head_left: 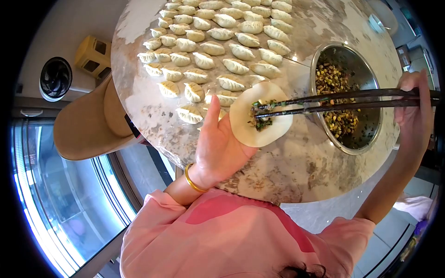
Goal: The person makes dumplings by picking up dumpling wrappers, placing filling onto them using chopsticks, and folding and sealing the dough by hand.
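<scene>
A round white dumpling wrapper (279, 130) lies across the fingers of my left hand (221, 150), whose thumb points up beside it. In the wrapper's middle sits a small clump of chopped filling (263, 123) with green bits. My right hand (411, 109) grips a pair of dark chopsticks (352, 94) near their back ends. Their tips touch the filling. Below the chopsticks stands a metal bowl (373, 125), partly filled with a yellow, green and brown chopped mix (338, 123).
Many folded dumplings (232, 82) lie in rows on the marbled round table (296, 178), close beyond my left hand. A tan chair (85, 125) stands at the left, near a black fan (56, 78). A small white bowl (377, 23) is at the far right.
</scene>
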A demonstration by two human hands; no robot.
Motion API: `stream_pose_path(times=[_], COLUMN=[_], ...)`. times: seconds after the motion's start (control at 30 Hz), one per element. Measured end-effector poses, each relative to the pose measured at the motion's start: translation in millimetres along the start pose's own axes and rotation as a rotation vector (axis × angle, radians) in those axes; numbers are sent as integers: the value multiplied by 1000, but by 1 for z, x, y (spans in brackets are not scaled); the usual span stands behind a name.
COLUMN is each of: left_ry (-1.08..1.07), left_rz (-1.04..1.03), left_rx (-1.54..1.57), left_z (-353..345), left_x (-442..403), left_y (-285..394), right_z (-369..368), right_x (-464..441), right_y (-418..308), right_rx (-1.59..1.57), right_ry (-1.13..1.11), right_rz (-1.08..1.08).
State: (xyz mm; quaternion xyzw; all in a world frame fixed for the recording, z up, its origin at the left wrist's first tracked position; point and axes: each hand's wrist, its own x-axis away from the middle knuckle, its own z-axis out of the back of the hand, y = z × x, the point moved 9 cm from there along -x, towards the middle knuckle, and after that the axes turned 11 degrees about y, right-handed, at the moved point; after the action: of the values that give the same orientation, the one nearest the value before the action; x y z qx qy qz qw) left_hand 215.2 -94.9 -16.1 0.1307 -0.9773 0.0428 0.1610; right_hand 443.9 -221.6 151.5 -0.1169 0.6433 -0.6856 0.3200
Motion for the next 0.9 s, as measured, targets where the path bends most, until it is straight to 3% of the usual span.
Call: stream_pose_path(times=[0.13,0.23,0.6,0.8,0.9], left_ry=[94,178,28,133,188], left_rz=[-20,-44,1,-90,-113], left_rx=[-97,-147,2,-95,-171], left_z=[2,0,-8,-7,-5], left_x=[-2,-5,-13,-22,-21], left_y=[-4,-5,-13,-12,-7], right_z=[12,8,16,65,110], right_x=[-2,4,5,9,22], right_y=[6,25,42,25,32], right_rx=[-64,-95,-145,-238,-291], right_ry=[-73,-29,30,56,174], right_rz=[25,-71,-129,25,-12])
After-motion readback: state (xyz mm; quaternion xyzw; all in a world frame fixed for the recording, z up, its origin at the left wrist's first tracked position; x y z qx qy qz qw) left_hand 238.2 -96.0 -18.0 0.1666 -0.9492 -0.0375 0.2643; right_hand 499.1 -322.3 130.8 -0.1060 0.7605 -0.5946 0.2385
